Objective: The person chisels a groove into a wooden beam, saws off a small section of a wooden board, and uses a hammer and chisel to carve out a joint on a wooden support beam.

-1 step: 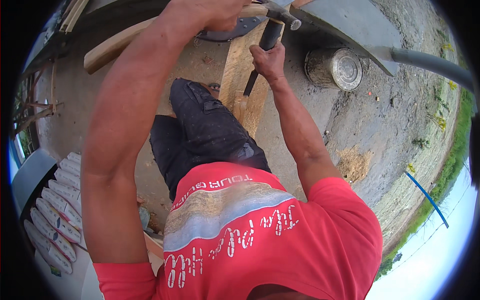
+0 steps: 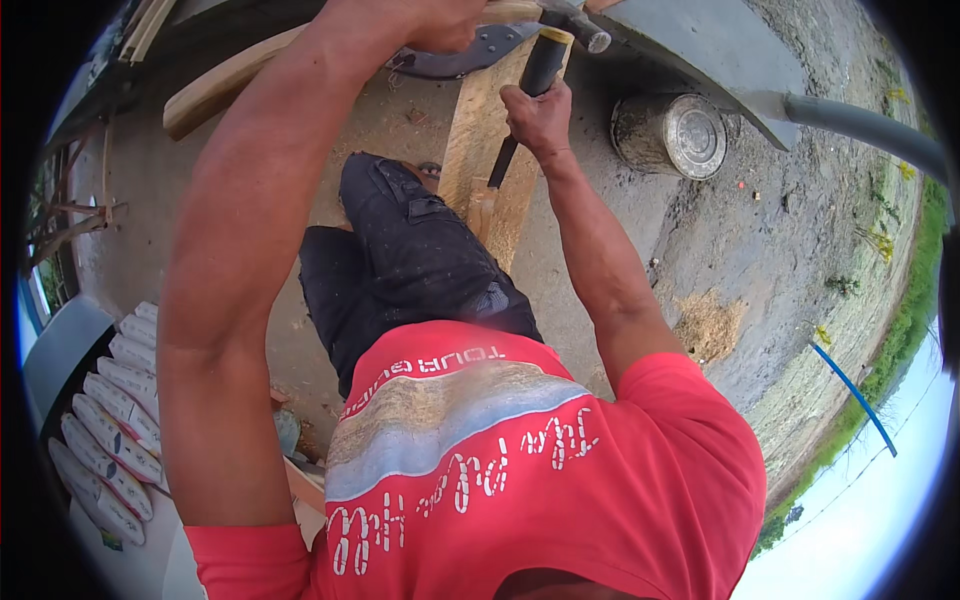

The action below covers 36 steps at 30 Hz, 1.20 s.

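Note:
My left hand (image 2: 440,22), at the top edge of the view, is closed around the wooden handle of a hammer (image 2: 575,24). The hammer's metal head is beside the top of a chisel (image 2: 545,62), with the chisel's yellowish handle end exposed. My right hand (image 2: 540,120) grips the chisel's dark handle. Its dark blade (image 2: 502,164) slants down to a wooden plank (image 2: 468,130), beside a paler cut patch (image 2: 481,205). A thick, light wooden length (image 2: 225,85) shows left of my left forearm; I cannot tell whether it belongs to the hammer handle.
A dirty metal can (image 2: 665,135) lies on its side beyond my right forearm. Above it is a grey slab (image 2: 700,50) with a grey pipe (image 2: 865,130). Sawdust (image 2: 710,325) lies on the ground at right. Several white packages (image 2: 110,430) are stacked at lower left.
The hammer head has come up off the chisel's handle end, which now shows. My left hand has shifted slightly with it. My right hand and the chisel stay nearly in place.

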Each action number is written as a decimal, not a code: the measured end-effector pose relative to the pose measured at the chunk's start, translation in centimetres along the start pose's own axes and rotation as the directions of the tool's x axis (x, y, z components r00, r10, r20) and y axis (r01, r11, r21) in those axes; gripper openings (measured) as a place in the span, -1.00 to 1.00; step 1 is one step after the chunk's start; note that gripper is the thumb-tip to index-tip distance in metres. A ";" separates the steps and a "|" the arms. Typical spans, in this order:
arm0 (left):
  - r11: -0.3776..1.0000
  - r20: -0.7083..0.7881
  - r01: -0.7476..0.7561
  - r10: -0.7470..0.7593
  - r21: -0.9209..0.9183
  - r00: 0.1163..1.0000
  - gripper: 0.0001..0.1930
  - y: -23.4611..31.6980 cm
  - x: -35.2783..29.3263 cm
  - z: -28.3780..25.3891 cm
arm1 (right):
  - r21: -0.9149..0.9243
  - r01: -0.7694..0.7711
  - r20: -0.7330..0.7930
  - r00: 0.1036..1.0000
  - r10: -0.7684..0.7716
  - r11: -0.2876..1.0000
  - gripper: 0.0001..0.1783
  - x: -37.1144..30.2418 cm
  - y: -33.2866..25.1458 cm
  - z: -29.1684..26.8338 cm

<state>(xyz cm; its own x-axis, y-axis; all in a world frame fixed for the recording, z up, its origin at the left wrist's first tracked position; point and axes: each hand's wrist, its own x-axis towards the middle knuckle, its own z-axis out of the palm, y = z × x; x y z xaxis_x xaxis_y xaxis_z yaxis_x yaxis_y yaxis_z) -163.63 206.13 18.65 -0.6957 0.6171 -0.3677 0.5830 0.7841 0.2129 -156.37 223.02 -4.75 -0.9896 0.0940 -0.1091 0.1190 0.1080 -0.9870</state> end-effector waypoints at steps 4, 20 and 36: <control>0.941 -0.093 0.225 -0.255 -0.253 0.962 -0.77 0.4 1.2 0.4 | -0.030 0.003 -0.015 1.000 -0.003 1.000 -0.79 0.1 1.2 0.0; 0.968 0.039 0.229 -0.226 -0.100 0.973 -0.77 0.1 0.0 0.6 | 0.045 -0.113 0.028 0.993 0.112 0.993 -0.82 0.0 0.3 0.1; 0.915 0.101 0.371 -0.358 -0.160 0.928 -0.77 -1.7 0.7 3.8 | -0.028 -0.214 0.042 0.976 0.215 0.976 -0.85 1.7 2.2 1.1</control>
<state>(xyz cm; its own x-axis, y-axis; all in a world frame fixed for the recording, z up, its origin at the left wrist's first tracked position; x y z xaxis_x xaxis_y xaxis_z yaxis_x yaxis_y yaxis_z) -163.58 204.97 14.59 -0.8123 0.2850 -0.5088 0.2084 0.9567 0.2033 -157.91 222.35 -7.22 -0.9432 0.0737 -0.3239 0.3306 0.1126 -0.9370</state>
